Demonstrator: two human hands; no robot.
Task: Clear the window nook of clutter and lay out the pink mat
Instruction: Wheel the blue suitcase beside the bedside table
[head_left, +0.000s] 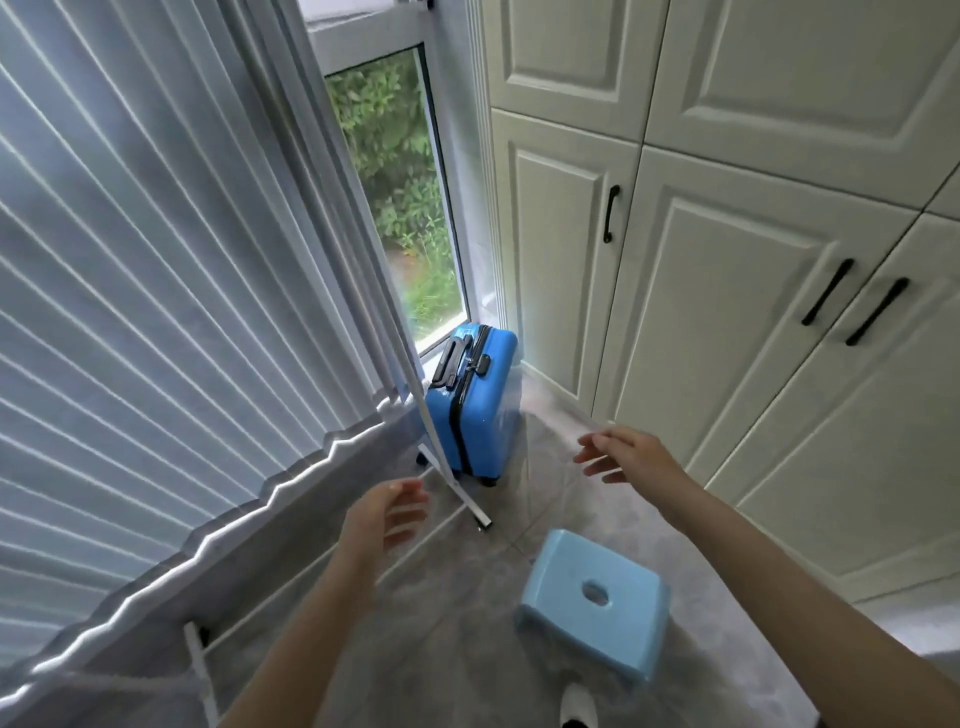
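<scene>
A blue hard-shell suitcase (475, 400) stands upright in the corner by the window, black handle on top. A light blue plastic stool (592, 603) sits on the grey floor nearer to me. My left hand (387, 517) hangs in the air with relaxed fingers, just short of the white rack's upright pole (415, 384). Stretched forward to the right of the suitcase, my right hand (623, 454) has its fingers spread and holds nothing. No pink mat is in view.
A white metal rack (467, 501), draped with a grey-white curtain or sheet (130, 312), fills the left side. Its foot lies on the floor in front of the suitcase. White wardrobe doors (727, 260) with black handles line the right. A window (400, 192) is behind.
</scene>
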